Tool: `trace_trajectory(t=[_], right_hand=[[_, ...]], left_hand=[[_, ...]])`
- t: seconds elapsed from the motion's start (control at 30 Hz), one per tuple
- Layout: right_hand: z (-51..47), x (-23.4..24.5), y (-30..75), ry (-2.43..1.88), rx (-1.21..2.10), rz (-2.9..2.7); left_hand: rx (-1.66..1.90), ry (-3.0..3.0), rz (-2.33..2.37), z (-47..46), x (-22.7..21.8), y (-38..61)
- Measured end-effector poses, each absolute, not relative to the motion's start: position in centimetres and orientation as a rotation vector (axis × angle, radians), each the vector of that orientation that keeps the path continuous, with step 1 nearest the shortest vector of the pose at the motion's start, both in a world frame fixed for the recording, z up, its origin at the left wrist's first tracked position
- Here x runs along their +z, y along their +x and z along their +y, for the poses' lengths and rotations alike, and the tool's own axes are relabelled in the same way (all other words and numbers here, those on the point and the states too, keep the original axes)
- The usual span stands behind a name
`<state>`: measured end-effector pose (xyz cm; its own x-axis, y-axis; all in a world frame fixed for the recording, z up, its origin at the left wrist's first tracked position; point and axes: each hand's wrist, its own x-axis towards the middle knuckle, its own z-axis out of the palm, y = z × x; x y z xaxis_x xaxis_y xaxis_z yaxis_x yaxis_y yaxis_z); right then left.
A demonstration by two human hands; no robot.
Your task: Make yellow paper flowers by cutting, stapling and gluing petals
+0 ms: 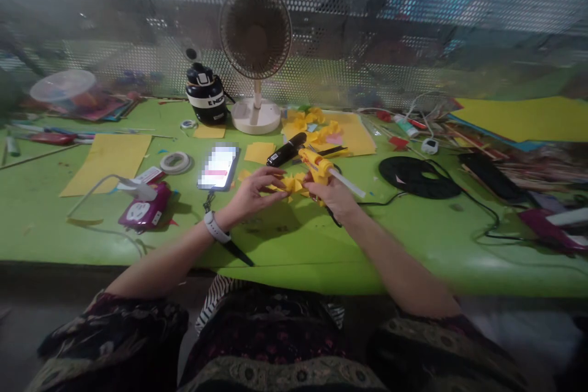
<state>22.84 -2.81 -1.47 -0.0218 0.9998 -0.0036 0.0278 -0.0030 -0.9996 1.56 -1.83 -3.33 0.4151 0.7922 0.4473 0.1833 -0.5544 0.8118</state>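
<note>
My right hand (pixel 337 196) is wrapped round a yellow hot glue gun (pixel 316 164), with a pale glue stick (pixel 349 184) poking out of its back end. Between my two hands is a yellow paper flower (pixel 293 184). The fingers of my left hand (pixel 257 193) close on its left side; the exact grip is partly hidden. Just behind the flower lies a black stapler-like tool (pixel 287 149). Small yellow paper squares (pixel 260 152) sit beyond my left fingertips. A lit phone (pixel 218 166) lies left of them.
At the back stand a fan (pixel 256 116) and a black bottle (pixel 206 98). More yellow flowers (pixel 316 119) rest on yellow paper. A purple power adapter (pixel 144 207) and a tape roll (pixel 176 163) are at left. A black disc (pixel 404 177) and cables lie at right.
</note>
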Motion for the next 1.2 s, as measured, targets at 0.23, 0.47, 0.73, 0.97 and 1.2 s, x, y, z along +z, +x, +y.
trace_trajectory(t=[0.23,0.47,0.73,0.97,1.2], right_hand=[[-3.2,-0.7,23.3,-1.267,1.061,-1.245],[-5.9,0.0,23.0,-1.174,1.105,-1.440],[-7.2,-1.1,21.9,-1.179,0.967,-1.699],[-7.0,-1.2,21.7,-1.168,0.965,-1.678],[-6.9,-1.5,21.8,-1.186,0.909,-1.710]], left_hand=[[1.049,1.568,0.865,-1.6,-3.8,1.7],[1.400,1.579,1.011,-0.8,-4.2,1.5],[1.498,1.646,1.039,-0.8,-4.1,1.4],[1.528,1.681,0.994,-0.9,-4.2,1.5],[1.577,1.710,0.919,-0.9,-4.2,1.6]])
